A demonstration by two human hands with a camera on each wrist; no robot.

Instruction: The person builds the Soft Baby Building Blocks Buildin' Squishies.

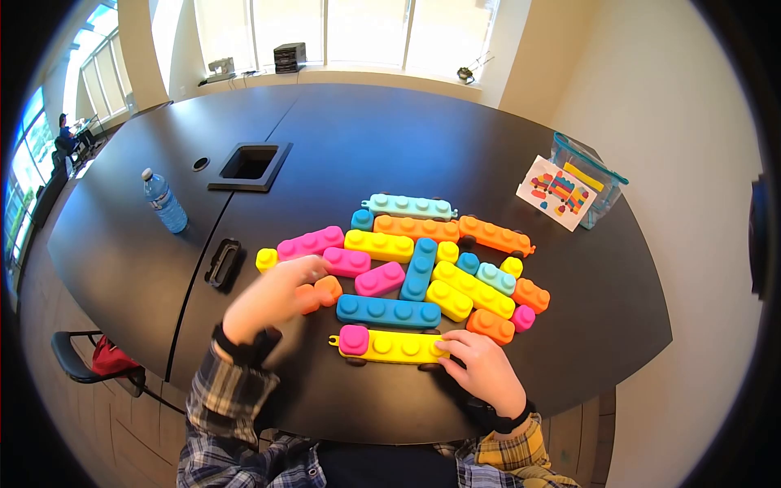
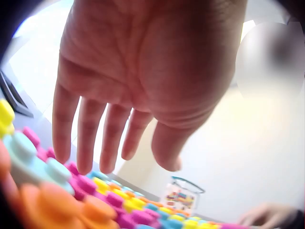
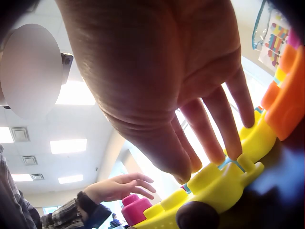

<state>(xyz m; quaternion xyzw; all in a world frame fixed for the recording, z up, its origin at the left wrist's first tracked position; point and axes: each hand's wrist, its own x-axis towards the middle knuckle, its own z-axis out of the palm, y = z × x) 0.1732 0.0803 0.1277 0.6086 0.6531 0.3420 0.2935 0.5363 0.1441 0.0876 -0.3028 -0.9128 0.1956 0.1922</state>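
In the head view a yellow wheeled block base (image 1: 396, 347) lies nearest the person, with a pink square block (image 1: 354, 339) on its left end. The right hand (image 1: 486, 370) pinches its right end between thumb and fingers, as the right wrist view also shows around the yellow stud (image 3: 205, 176). Over the loose blocks on the left is the left hand (image 1: 275, 299), its fingers extended and holding nothing. Closest to those fingers are a small orange block (image 1: 329, 289) and a pink block (image 1: 347, 262). A long blue block (image 1: 389, 310) lies just behind the yellow base.
Several loose blocks spread beyond, with a light blue wheeled base (image 1: 411, 206) and an orange wheeled base (image 1: 495, 235) at the back. A picture card (image 1: 556, 193) leans on a clear bag (image 1: 600, 180). A water bottle (image 1: 165, 202) stands left, near a table opening (image 1: 278, 167).
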